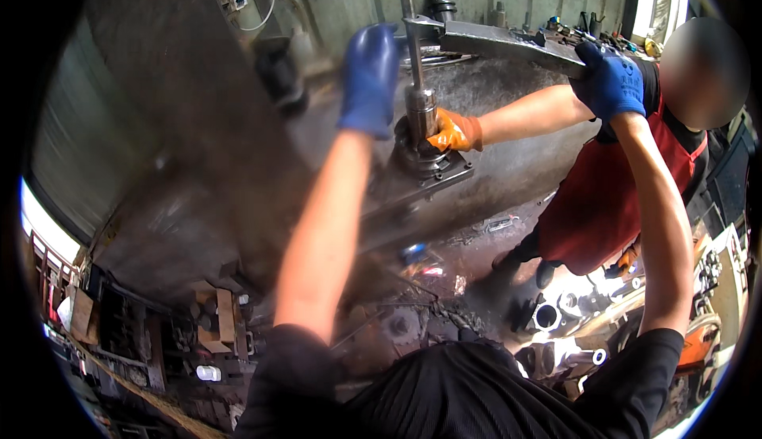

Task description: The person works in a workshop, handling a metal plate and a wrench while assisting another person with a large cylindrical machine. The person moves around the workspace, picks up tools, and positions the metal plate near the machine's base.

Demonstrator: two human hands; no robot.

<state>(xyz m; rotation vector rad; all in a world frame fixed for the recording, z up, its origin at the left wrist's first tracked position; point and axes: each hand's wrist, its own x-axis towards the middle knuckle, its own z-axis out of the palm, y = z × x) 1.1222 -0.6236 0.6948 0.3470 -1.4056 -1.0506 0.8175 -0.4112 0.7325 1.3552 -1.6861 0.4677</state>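
My right hand (609, 82), in a blue work glove, is wrapped round the near end of a long grey metal bar (504, 44). At the bar's far end a spanner head (425, 26) meets a thin upright rod (415, 62). Beside the rod, on its left, my left hand (369, 82) is raised in a blue glove and blurred by motion; whether it touches the rod is unclear. Below, the rod enters a shiny metal cylinder (421, 109) standing on a dark flanged base (432, 165). A co-worker's orange-gloved hand (454, 131) grips the cylinder from the right.
The co-worker, in a red apron (591, 201), stands close at the right. Small tools (587, 30) line the far ledge. Metal tubes and rings (567, 308) lie at lower right. A cardboard box (216, 320) and loose parts fill the lower left.
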